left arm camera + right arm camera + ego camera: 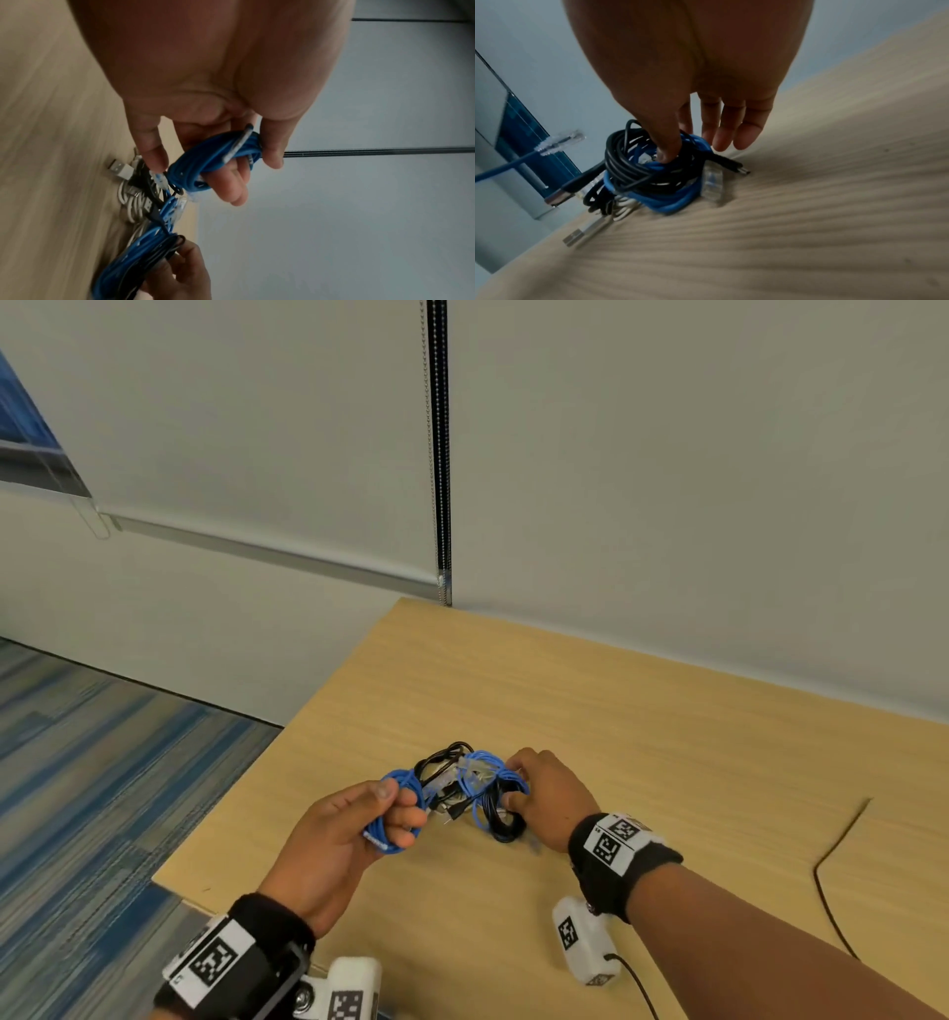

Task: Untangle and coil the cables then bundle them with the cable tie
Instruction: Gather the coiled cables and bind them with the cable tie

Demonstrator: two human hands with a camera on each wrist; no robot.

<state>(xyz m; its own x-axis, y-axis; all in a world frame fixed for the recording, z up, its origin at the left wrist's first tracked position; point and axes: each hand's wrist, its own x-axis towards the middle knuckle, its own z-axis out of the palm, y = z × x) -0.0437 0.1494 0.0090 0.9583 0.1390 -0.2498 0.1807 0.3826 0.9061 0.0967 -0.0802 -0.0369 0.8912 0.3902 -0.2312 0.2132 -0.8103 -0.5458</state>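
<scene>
Two hands (359, 824) (544, 793) grip one tangle (462, 788) — two blue coils.

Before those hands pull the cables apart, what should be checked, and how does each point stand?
1. Left hand grips a blue coil: ok.
2. Right hand grips the blue and black loops: ok.
3. Cables separated: not ok, blue, black and white strands cross between the hands.
4. Plugs free of loops: cannot tell.
5. Bare table nearby for laying cables out: ok.
6. Cable tie within reach: cannot tell.
</scene>
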